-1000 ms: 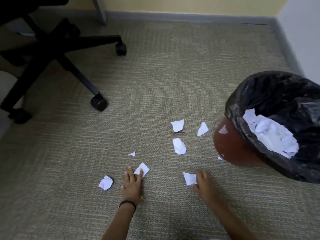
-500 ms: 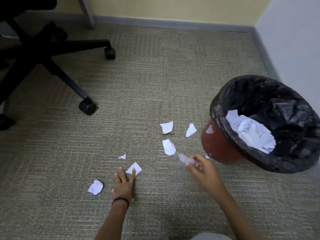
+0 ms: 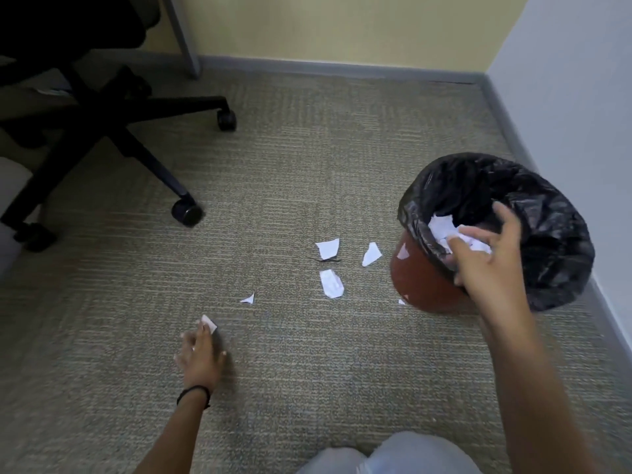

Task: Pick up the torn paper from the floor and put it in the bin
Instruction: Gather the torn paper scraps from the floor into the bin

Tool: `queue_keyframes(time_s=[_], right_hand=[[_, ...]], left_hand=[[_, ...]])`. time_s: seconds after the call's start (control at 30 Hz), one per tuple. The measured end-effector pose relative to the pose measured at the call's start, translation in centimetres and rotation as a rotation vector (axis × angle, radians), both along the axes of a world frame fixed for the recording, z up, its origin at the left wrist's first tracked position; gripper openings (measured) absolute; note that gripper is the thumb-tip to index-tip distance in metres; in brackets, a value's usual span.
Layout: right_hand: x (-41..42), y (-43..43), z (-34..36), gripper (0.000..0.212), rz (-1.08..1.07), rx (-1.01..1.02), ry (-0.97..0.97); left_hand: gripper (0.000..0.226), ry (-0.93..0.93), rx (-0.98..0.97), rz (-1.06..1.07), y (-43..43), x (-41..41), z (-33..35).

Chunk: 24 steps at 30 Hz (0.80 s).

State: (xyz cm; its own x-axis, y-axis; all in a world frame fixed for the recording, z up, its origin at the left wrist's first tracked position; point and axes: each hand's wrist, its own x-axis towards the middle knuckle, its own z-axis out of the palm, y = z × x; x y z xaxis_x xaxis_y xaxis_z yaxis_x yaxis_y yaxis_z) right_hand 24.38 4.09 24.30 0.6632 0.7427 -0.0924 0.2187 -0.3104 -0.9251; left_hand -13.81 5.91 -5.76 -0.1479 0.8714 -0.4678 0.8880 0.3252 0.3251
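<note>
Torn white paper lies on the carpet: one piece (image 3: 328, 248), another (image 3: 371, 254) close to the bin, a longer piece (image 3: 331, 284) and a tiny scrap (image 3: 248, 299). The red bin (image 3: 415, 278) with a black liner stands at the right and holds white paper (image 3: 441, 227). My right hand (image 3: 485, 249) hovers over the bin's near rim with fingers spread and nothing in it. My left hand (image 3: 201, 354) is low on the floor, fingers spread, its fingertips touching a small piece (image 3: 208, 323). That hand is blurred.
A black office chair base (image 3: 113, 131) with casters stands at the back left, beside a grey desk leg (image 3: 181, 35). A white wall (image 3: 564, 114) and its baseboard run close behind the bin. My knee (image 3: 386, 456) shows at the bottom edge.
My right hand lifted a piece off the floor, carried it over the bin and opened. My left hand slid left with its piece; the crumpled scrap there is out of sight.
</note>
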Motion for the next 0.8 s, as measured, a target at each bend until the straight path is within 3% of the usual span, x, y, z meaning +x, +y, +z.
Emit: queue_keyframes(time_s=[0.13,0.23,0.37,0.4,0.5,0.63,0.7,0.8], right_hand=[[-4.7,-0.4,-1.0,0.035,0.244,-0.141,-0.116],[-5.6,-1.2,-2.4,0.021,0.405,-0.297,-0.237],[-3.6,-2.2,-4.1,0.015,0.49,-0.438,-0.128],[-3.0,-2.5,-4.7,0.015,0.515,-0.473,-0.1],[-1.3,-3.6,-6.8,0.017,0.567,-0.585,-0.13],[0.5,-6.1,-9.8,0.021,0.58,-0.701,-0.096],[1.0,-7.1,-10.6,0.017,0.565,-0.642,-0.101],[0.7,-7.4,-9.0,0.022,0.48,-0.384,-0.032]], left_hand=[[0.061,0.059,-0.133,-0.009,0.0,-2.2,-1.0],[0.046,0.121,-0.025,-0.086,-0.6,-1.9,-1.7],[0.014,0.137,0.099,-0.09,-0.7,-2.2,-2.7],[0.005,0.099,0.117,-0.059,-0.5,-2.5,-3.1],[0.006,-0.033,0.111,0.021,-0.4,-1.9,-1.6],[0.011,-0.208,0.324,0.061,-0.1,2.0,3.2],[0.008,-0.379,0.359,0.036,0.9,5.0,5.9],[0.009,-0.635,0.434,-0.059,3.0,11.2,11.4]])
